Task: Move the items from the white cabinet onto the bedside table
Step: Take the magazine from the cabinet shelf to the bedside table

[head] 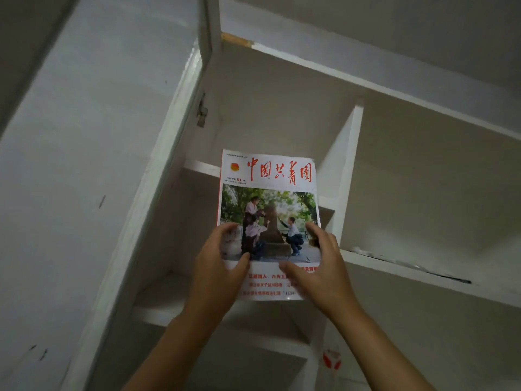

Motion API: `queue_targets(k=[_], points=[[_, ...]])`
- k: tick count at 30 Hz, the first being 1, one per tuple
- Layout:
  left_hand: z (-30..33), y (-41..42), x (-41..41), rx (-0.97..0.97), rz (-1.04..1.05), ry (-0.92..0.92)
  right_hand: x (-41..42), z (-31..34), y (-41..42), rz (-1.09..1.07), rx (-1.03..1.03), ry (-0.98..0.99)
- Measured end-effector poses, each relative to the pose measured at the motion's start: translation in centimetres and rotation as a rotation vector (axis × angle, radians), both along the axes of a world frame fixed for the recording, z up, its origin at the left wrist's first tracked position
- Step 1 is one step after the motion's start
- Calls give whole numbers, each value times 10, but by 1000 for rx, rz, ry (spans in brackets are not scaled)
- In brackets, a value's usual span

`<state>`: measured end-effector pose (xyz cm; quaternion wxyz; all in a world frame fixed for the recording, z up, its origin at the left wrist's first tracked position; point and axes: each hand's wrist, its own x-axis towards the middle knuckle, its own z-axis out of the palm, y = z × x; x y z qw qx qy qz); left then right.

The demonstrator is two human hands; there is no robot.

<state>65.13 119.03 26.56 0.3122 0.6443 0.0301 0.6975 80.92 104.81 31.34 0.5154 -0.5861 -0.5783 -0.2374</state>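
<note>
A magazine (269,193) with red Chinese title characters and a cover photo of people by a stone is held upright in front of the white cabinet (349,170). My left hand (218,266) grips its lower left edge, thumb across the cover. My right hand (321,266) grips the lower right edge, thumb on the front. The magazine hangs in the air before the open shelves, clear of any shelf board.
The cabinet door (93,165) stands open to the left, its hinge (202,111) showing. Bare shelves (408,269) and a vertical divider surround the magazine. A small red and white object (332,359) sits low on a lower shelf edge.
</note>
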Motion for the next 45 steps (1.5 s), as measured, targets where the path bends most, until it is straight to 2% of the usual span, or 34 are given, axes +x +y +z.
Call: queue_targets(k=[7,16,24,30,36,45], points=[[-71,-10,-8,-51,-2,16,-10,-68,-10,51,2,136],[-145,-39,-27,-82,66,217,-22,-158,-36,-2,-40,193],[-214,-82,-44,-230,176,372,-20,-235,-65,179,-74,390],[-256,-129,-46,-282,256,404,-11,-289,-89,287,-128,498],[-302,-188,-45,-379,364,472,6,-335,-125,382,-255,531],[-381,-267,-69,-663,556,620,-4,-428,-157,584,-504,655]])
